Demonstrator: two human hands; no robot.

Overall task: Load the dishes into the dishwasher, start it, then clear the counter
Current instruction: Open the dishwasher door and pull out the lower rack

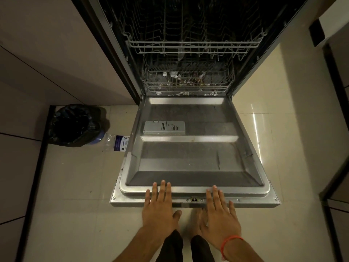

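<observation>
The dishwasher door [188, 156] lies fully folded down in front of me, its steel inner face up, with a grey detergent box [164, 127] on it. My left hand [160, 207] and my right hand [219, 210] lie flat with straight fingers on the door's near edge, one on each side of the latch [194, 199]. Inside the machine the upper wire rack [192, 44] is pulled partly forward. The lower rack [187, 80] sits behind the door hinge with small pale scraps in it. No dishes show in either rack.
A bin lined with a black bag [75, 125] stands on the tiled floor to the left of the door. A blue and clear packet [119, 142] lies beside it. Cabinet fronts rise on the left, and a dark unit edges the right side.
</observation>
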